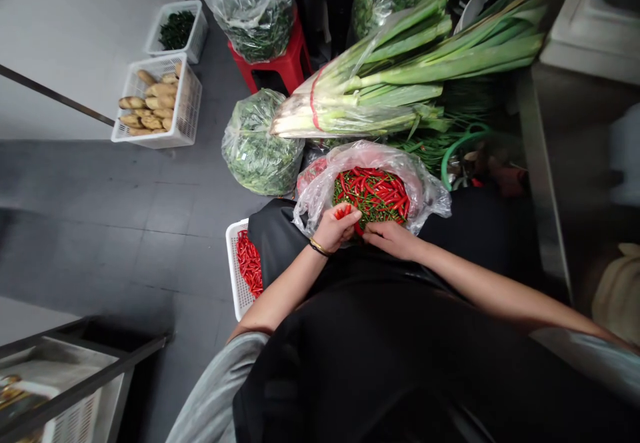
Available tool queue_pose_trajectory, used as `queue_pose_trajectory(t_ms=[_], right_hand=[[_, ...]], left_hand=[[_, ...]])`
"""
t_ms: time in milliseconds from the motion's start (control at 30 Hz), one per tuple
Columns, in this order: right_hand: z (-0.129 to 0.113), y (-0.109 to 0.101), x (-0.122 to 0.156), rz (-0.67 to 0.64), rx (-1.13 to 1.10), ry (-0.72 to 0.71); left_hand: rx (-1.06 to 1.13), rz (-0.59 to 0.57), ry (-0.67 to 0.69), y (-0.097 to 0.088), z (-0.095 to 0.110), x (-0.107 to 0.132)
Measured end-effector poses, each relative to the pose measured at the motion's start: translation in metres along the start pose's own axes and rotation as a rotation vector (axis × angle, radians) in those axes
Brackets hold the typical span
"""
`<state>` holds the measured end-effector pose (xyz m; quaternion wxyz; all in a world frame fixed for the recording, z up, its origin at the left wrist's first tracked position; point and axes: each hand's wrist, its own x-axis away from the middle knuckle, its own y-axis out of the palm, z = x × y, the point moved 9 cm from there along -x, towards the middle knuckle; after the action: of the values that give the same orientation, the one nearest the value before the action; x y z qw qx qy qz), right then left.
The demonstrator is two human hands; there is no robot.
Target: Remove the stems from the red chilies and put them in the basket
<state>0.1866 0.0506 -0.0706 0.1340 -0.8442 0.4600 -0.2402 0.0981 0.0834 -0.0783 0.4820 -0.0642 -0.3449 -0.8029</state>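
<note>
A clear plastic bag point(425, 193) full of small red chillies with green stems point(373, 193) rests on my black apron. My left hand point(336, 228) is closed around a few red chillies at the bag's near edge. My right hand point(393, 237) lies beside it, fingers pinched on a chilli point(359, 227) between the two hands. A white basket point(235, 276) holding red chillies point(249, 263) sits on the floor beside my left knee.
A bundle of leeks point(400, 63) lies beyond the bag. Bags of greens point(260, 139) stand on the floor and on a red stool point(280, 63). White baskets hold pale roots point(150, 103) and dark greens point(176, 29). A metal counter edge point(545, 183) runs along the right.
</note>
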Motion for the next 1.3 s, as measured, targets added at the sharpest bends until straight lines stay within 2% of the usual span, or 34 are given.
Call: queue_pose_trajectory(t_ms=[100, 200, 267, 300, 333, 400, 433, 467, 533, 600, 667, 800, 933, 1033, 1133, 1200, 1300], right_hand=[[-0.007, 0.003, 0.003, -0.012, -0.206, 0.036], [-0.032, 0.004, 0.009, -0.072, -0.416, -0.011], [-0.054, 0.004, 0.012, -0.219, -0.378, -0.12], [-0.06, 0.004, 0.012, -0.313, -0.283, -0.164], [-0.057, 0.001, 0.009, -0.375, -0.127, -0.157], [-0.026, -0.02, -0.009, -0.354, 0.251, 0.005], [-0.001, -0.045, -0.022, -0.21, 0.469, 0.19], [0.016, -0.064, -0.033, -0.108, 0.567, 0.295], [0.041, -0.084, -0.052, -0.006, 0.663, 0.425], [0.055, -0.087, -0.067, 0.013, 0.678, 0.463], [0.058, -0.087, -0.072, 0.02, 0.677, 0.464], [0.039, -0.078, -0.05, 0.014, 0.62, 0.379], [0.009, -0.046, -0.02, 0.047, 0.554, 0.143], [-0.004, -0.021, -0.006, 0.051, 0.48, 0.005], [-0.025, -0.003, 0.001, -0.062, 0.323, -0.204], [-0.033, -0.006, 0.004, -0.123, 0.243, -0.296], [-0.018, -0.026, -0.007, -0.168, 0.264, -0.218]], left_hand=[[0.062, 0.081, 0.097, -0.003, 0.007, 0.0], [0.155, 0.084, 0.063, -0.001, 0.001, -0.003], [0.213, 0.06, -0.016, 0.001, -0.007, -0.007], [0.242, 0.053, -0.046, 0.0, -0.01, -0.009], [0.274, 0.051, -0.062, -0.001, -0.011, -0.01], [0.338, 0.047, -0.069, -0.005, -0.011, -0.013], [0.362, 0.041, -0.079, -0.007, -0.011, -0.014], [0.375, 0.031, -0.099, -0.007, -0.012, -0.014], [0.376, 0.013, -0.15, -0.008, -0.014, -0.013], [0.37, 0.007, -0.174, -0.007, -0.014, -0.011], [0.368, 0.02, -0.161, -0.007, -0.013, -0.01], [0.269, 0.101, -0.18, -0.008, -0.02, -0.011], [0.174, 0.132, -0.174, -0.004, -0.024, -0.013], [0.174, 0.12, -0.165, -0.002, -0.023, -0.01], [0.154, 0.041, -0.233, 0.002, -0.027, -0.004], [0.157, -0.019, -0.269, 0.005, -0.029, -0.003], [0.252, -0.005, -0.226, 0.0, -0.025, -0.006]])
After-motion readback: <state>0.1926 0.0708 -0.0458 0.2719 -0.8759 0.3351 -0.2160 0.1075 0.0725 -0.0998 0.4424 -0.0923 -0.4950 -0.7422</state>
